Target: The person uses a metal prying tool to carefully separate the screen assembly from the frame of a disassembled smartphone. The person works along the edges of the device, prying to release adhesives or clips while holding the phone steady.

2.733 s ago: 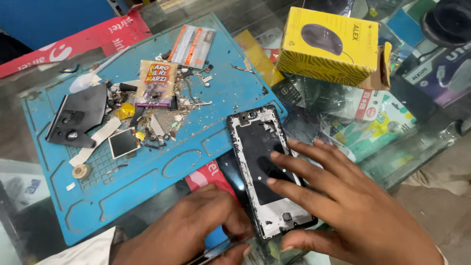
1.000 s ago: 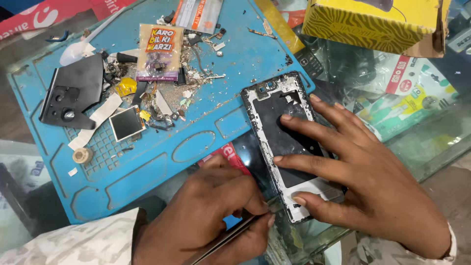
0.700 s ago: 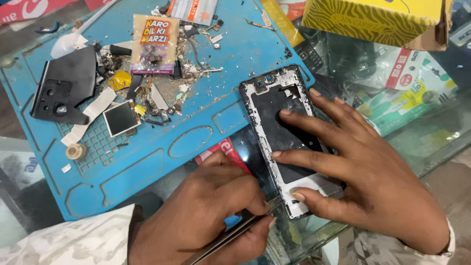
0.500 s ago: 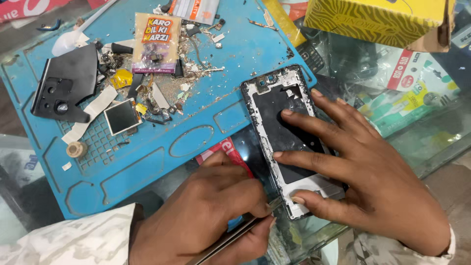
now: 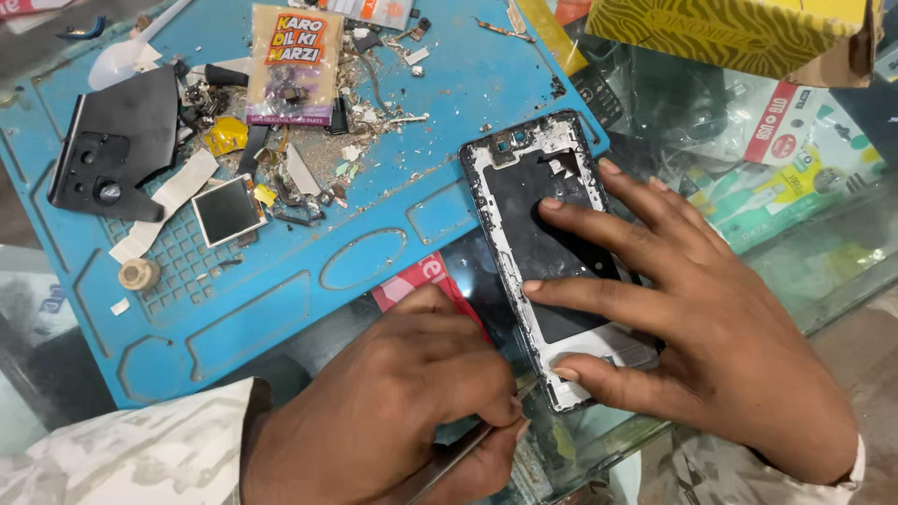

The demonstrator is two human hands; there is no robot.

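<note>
Head view: a person works on a stripped phone frame [image 5: 547, 252] at a glass counter [image 5: 842, 271], with a blue mat [image 5: 309, 281] as the landmark.
Frame: lies flat, half on the mat's right corner and half on the glass beyond it, inner side up, dark panel in a pale rim.
Right hand [image 5: 711, 337]: spread flat, three fingertips pressing the frame's dark middle and lower end, pinning it rather than gripping.
Left hand [image 5: 412, 402]: curled closed round a thin metal tool [image 5: 458, 458], just below the mat's lower edge, the tool's tip angled toward the frame's lower left corner.
Handling: the frame looks light, thin and stiff but easily bent or cracked; its rim seems ragged with glue residue, so the long side edges appear the safest hold, away from the fragile middle.
On the mat: a black cover [image 5: 117, 140] at its left end, a small square chip [image 5: 227, 209], a printed sachet [image 5: 295, 65] and loose scraps.
Beyond the mat: a yellow box [image 5: 739, 33] to its upper right.
Unclear: the tool's tip is hidden by the left hand; whether it touches the frame cannot be told; the box is cut off by the picture's top edge.
</note>
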